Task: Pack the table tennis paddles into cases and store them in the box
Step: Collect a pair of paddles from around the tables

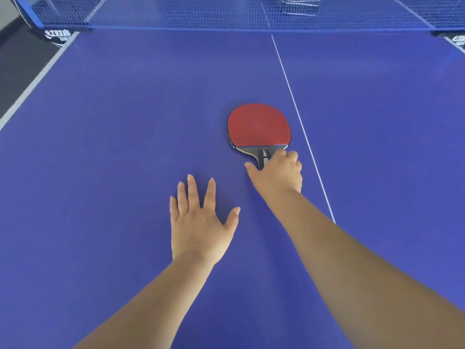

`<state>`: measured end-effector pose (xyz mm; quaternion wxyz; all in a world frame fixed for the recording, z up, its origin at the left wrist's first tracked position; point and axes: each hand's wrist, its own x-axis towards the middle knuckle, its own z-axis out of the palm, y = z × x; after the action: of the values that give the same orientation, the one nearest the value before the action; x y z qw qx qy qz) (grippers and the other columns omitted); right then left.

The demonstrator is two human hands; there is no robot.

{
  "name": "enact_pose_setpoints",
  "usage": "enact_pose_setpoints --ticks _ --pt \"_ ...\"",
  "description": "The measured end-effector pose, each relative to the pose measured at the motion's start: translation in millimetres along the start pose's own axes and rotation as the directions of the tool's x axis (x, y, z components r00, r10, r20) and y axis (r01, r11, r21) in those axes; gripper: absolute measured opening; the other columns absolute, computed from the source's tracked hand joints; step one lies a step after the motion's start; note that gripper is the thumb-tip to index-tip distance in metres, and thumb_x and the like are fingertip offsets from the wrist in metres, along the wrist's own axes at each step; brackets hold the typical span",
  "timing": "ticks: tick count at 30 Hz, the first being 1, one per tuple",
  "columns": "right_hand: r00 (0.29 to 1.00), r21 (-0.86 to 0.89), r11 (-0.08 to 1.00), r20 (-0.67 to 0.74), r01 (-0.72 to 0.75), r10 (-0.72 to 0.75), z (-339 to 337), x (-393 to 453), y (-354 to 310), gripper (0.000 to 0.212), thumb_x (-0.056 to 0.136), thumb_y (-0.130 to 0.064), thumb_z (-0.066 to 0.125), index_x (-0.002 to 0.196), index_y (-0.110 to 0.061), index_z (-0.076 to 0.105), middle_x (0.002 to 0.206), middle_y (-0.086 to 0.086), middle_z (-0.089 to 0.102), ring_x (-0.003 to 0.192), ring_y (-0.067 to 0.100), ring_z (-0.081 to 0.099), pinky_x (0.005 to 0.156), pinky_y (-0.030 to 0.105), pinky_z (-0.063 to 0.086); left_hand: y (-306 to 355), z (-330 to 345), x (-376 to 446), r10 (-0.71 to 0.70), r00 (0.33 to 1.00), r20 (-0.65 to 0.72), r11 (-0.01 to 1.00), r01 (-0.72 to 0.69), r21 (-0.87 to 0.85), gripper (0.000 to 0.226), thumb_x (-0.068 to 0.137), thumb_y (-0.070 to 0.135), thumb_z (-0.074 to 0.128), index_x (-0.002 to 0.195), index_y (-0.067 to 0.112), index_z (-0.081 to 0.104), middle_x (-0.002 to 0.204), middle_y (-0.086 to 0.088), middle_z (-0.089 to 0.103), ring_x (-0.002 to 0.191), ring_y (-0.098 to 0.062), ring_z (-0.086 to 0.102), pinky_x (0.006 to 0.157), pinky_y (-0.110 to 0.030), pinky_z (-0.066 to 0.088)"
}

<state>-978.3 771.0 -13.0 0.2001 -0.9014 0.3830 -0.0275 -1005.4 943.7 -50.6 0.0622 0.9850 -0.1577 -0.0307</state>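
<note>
A table tennis paddle (259, 125) with a red rubber face lies flat on the blue table (125, 122), blade pointing away from me, dark handle toward me. My right hand (279, 173) covers the handle, thumb on its left side and fingers curled over its right side. My left hand (198, 220) is spread flat, palm down, on the table to the near left of the paddle, holding nothing. No case or box is in view.
The blue net (226, 13) spans the far end of the table. A white centre line (302, 127) runs just right of the paddle. The table's left edge (37, 79) has a white border, with dark floor beyond.
</note>
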Motion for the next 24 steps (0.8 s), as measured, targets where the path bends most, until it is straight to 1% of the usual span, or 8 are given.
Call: enact_pose_setpoints --ticks 2,4,7,10,14,17,19,24 --pt "0.998 0.009 0.999 0.047 -0.048 0.048 0 13 -5 0.057 0.085 -0.048 0.062 0.122 -0.006 0.048 0.117 0.010 0.054 0.108 0.031 0.054 0.070 0.036 0.046 0 1 0 0.000 1.000 0.000 1.000 0.000 -0.002 0.085 0.083 0.075 0.003 0.155 0.031 -0.001 0.163 -0.012 -0.010 0.150 -0.030 -0.009 0.122 -0.046 0.000" --pt "0.995 0.022 0.999 0.093 -0.048 0.046 -3 18 -7 0.037 0.087 -0.038 0.058 0.110 -0.009 0.056 0.096 0.005 0.060 0.088 0.028 0.059 0.055 0.027 0.039 0 2 0 0.001 1.000 0.003 1.000 -0.001 -0.006 0.085 0.083 0.075 0.003 0.155 0.031 -0.002 0.163 -0.012 -0.010 0.150 -0.030 -0.010 0.122 -0.046 -0.001" --pt "0.990 0.103 0.994 0.137 -0.034 0.020 -12 6 -4 0.020 0.089 -0.033 0.054 0.089 -0.013 0.056 0.072 -0.002 0.052 0.067 0.022 0.054 0.048 0.023 0.034 0 2 -1 -0.003 1.000 0.017 1.000 0.003 -0.006 0.083 0.086 0.075 0.006 0.155 0.031 -0.003 0.163 -0.012 -0.012 0.150 -0.030 -0.011 0.122 -0.046 -0.002" --pt "0.989 0.258 0.965 0.146 -0.045 0.007 -20 -29 3 0.021 0.087 -0.031 0.056 0.093 -0.012 0.052 0.076 -0.003 0.053 0.064 0.017 0.054 0.049 0.024 0.038 1 -2 0 -0.012 0.999 0.052 1.000 0.013 -0.009 0.081 0.089 0.074 0.010 0.155 0.030 -0.004 0.162 -0.011 -0.014 0.149 -0.030 -0.012 0.122 -0.046 -0.004" --pt "0.976 0.352 0.935 0.214 -0.041 -0.038 -40 -92 11 0.025 0.091 -0.031 0.055 0.101 -0.010 0.046 0.079 -0.004 0.051 0.063 0.012 0.051 0.047 0.024 0.037 -2 -10 1 0.027 0.991 0.128 0.999 -0.022 -0.044 0.080 0.090 0.072 0.017 0.155 0.029 -0.003 0.163 -0.007 -0.015 0.150 -0.026 -0.014 0.122 -0.044 -0.005" --pt "0.970 0.418 0.907 0.237 -0.046 -0.060 -61 -138 15 0.029 0.092 -0.035 0.057 0.104 -0.010 0.049 0.081 -0.004 0.053 0.062 0.011 0.052 0.047 0.024 0.038 -13 -30 -13 0.085 0.961 0.264 0.986 -0.042 -0.164 0.078 0.094 0.062 0.035 0.156 0.027 0.004 0.164 -0.002 -0.011 0.150 -0.021 -0.011 0.122 -0.042 0.000" --pt "0.967 0.451 0.891 0.245 -0.045 -0.075 -75 -168 16 0.030 0.091 -0.037 0.057 0.105 -0.011 0.050 0.083 -0.003 0.055 0.063 0.011 0.053 0.047 0.024 0.039 -23 -50 -39 0.074 0.939 0.336 0.960 0.024 -0.280 0.074 0.097 0.053 0.042 0.157 0.024 0.008 0.164 -0.001 -0.004 0.151 -0.021 -0.004 0.122 -0.040 0.009" --pt "0.953 0.525 0.848 0.286 -0.066 -0.103 -99 -253 21 0.028 0.091 -0.040 0.058 0.097 -0.014 0.049 0.081 -0.002 0.058 0.068 0.021 0.065 0.050 0.027 0.047 -67 -103 -139 -0.054 0.973 0.225 0.884 0.151 -0.443 0.065 0.097 0.039 0.052 0.154 0.025 0.023 0.160 0.003 0.024 0.147 -0.020 0.016 0.117 -0.037 0.024"
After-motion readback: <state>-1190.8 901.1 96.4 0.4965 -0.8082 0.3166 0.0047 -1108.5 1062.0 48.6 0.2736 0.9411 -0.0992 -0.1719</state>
